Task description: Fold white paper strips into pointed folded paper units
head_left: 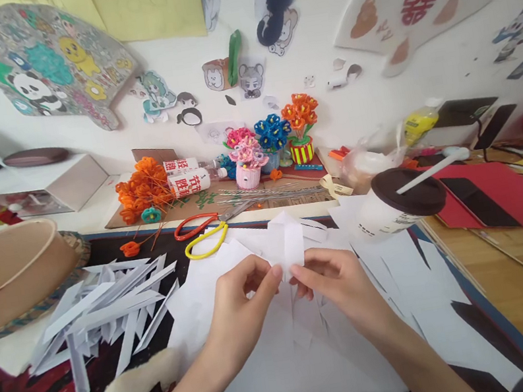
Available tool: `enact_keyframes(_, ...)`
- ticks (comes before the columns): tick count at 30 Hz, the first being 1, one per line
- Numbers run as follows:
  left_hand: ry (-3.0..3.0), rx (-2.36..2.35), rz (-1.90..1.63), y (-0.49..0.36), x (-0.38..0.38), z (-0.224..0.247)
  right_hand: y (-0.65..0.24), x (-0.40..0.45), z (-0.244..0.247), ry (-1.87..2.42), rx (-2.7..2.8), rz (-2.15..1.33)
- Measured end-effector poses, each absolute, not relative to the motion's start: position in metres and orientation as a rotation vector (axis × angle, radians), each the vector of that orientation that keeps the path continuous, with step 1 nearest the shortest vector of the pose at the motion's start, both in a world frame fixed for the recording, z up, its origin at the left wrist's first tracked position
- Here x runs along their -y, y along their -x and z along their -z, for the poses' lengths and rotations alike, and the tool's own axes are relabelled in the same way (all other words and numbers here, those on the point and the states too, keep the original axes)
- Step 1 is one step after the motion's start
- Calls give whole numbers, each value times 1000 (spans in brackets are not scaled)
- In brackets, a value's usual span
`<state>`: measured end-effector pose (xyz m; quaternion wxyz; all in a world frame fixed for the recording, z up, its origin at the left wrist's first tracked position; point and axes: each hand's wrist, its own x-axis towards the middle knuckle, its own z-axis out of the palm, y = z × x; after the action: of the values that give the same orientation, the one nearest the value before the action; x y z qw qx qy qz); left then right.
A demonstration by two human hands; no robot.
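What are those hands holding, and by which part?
A piece of white paper, pinched near its lower end by the left hand and right hand.

There are two hands (242,306), one cup (395,200), three flowerpots (248,177)

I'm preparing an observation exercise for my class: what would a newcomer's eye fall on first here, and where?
Probably the vivid flowers at the back centre: pink blooms, blue blooms and orange blooms in pots, with a loose orange bunch to their left. Next, perhaps, the left hand and right hand pinching folded white paper mid-picture, and the red-and-yellow-handled scissors beyond them.
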<state>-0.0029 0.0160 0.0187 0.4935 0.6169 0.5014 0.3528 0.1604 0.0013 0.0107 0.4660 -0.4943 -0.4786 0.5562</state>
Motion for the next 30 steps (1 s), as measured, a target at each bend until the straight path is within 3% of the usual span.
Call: enact_keyframes(30, -1599, -1241, -1021, -6, -5, -15, -141, 10, -2, 1177, 1007, -1226)
